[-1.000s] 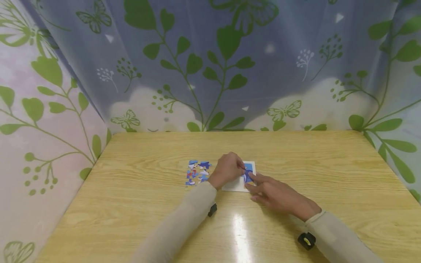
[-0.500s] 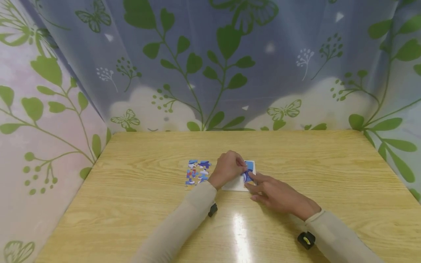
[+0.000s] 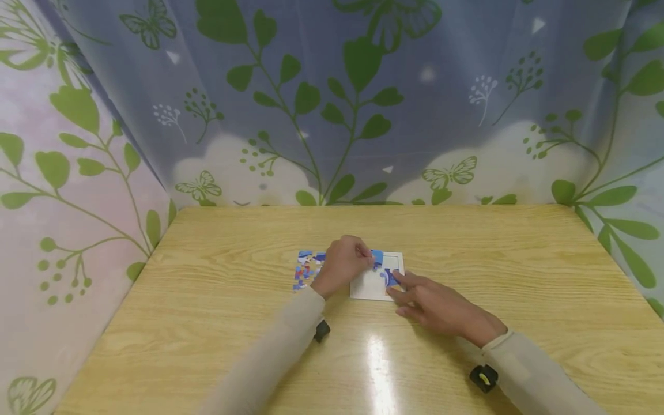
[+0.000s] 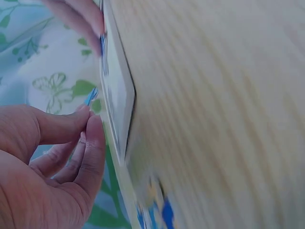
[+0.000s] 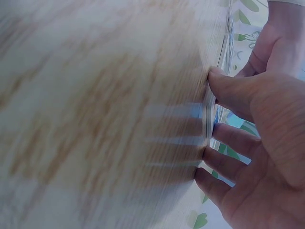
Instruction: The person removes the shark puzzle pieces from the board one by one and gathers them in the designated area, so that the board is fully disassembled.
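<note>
A white puzzle tray (image 3: 368, 291) lies on the table with a blue-and-white section of jigsaw pieces (image 3: 390, 278) at its right side. Above the tray's upper part, my left hand (image 3: 342, 262) pinches a blue jigsaw piece (image 3: 377, 259) between thumb and fingers. The left wrist view shows this piece (image 4: 91, 97) edge-on, raised off the tray. My right hand (image 3: 433, 302) rests at the tray's right edge, its fingers extended and touching the placed pieces and rim. In the right wrist view the fingers of the right hand (image 5: 267, 138) are spread along the edge.
Several loose jigsaw pieces (image 3: 305, 271) lie left of the tray, partly hidden by the left hand. The wooden table (image 3: 207, 334) meets a leaf-patterned curtain (image 3: 290, 167) at the back. Black devices sit on both wrists.
My left hand has lifted the blue piece from the tray's upper right and moved it left, baring white tray there. The right hand has stayed in place.
</note>
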Available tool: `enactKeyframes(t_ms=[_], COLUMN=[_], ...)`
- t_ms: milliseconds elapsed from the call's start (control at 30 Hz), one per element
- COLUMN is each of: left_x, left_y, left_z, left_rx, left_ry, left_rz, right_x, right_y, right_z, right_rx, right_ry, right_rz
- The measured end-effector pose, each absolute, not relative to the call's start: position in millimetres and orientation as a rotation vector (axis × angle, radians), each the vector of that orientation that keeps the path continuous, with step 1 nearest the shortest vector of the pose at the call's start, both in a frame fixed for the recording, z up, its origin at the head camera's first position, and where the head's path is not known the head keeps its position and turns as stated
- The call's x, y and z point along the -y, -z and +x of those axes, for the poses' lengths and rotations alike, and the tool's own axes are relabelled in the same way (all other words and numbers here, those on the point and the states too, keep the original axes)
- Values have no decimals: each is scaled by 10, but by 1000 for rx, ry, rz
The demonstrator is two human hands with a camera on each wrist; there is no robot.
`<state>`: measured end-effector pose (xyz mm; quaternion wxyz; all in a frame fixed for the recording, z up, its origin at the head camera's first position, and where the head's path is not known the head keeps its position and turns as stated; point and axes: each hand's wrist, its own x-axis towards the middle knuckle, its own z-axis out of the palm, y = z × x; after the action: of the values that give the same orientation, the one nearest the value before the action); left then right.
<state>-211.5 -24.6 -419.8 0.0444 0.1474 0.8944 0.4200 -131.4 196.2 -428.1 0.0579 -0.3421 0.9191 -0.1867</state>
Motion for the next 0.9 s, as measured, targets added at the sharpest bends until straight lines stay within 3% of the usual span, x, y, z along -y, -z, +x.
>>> enactKeyframes(t_ms=[500,900], left_x=[873,885], left_y=[4147,4218], left_z=[-2155,-2175], left_rx=[-2703,-2776], left_ry=[-1253,-1176], left_rz=[262,296], right_x=[-1973,-1962], right_y=[4266,4266], right_z=[-1304,-1295], right_rx=[-2796,-2789], right_ry=[578,606], right_rz=[-1052,-1056])
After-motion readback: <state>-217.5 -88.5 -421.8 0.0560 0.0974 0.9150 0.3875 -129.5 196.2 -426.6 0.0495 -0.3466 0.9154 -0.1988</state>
